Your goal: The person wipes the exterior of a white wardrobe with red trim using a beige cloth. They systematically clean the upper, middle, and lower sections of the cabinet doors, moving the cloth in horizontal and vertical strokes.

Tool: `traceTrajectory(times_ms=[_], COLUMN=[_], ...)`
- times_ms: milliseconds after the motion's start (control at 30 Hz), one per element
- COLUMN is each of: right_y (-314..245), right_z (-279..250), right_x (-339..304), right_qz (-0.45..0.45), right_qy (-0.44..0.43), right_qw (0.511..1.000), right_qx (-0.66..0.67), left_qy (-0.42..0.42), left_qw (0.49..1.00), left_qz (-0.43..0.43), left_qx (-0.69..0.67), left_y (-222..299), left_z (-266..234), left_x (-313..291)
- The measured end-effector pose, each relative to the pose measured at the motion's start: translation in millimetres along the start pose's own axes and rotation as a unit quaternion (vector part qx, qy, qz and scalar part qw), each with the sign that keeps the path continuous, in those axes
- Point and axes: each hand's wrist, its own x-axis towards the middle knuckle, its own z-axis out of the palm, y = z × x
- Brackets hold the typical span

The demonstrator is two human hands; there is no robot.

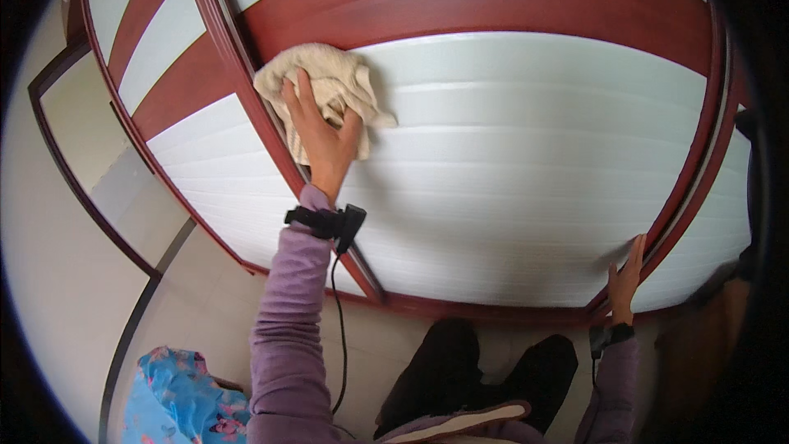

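Note:
My left hand (325,136) presses a beige cloth (322,66) against the upper left of a sliding wardrobe door. Its fingers dig into the bunched fabric, with the thumb apart on the right. The cloth overlaps the dark red frame strip and the white ridged panel (509,156). At the lower right, my right hand (626,278) rests with fingers stretched out along the red upright frame (686,197), with no object visible in it. Both wrists wear black straps, the left one (314,220) with a cable hanging from it.
Another red and white door section (218,156) stands to the left, beside a doorway with a dark frame (74,173). Pale floor tiles (214,279) run along the bottom. A blue flowered fabric (185,399) lies at the lower left. Dark furniture (707,353) is at the lower right.

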Motion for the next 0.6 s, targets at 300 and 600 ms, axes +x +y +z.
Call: traceTrajectory(times_ms=[300,600], right_y=[12.1,14.9], right_z=[6.4,11.7], right_x=[0.1,2.3], right_qz=[-0.016,0.024], right_qy=[0.017,0.034], right_qw=[0.999,0.997], right_qx=[0.029,0.067], left_qy=[0.056,-0.12], left_qw=[0.992,0.946], left_qz=[0.108,0.297], left_qx=[0.014,0.042], left_y=[32.0,123.0], left_z=[22.8,45.8], left_x=[112.0,101.6])
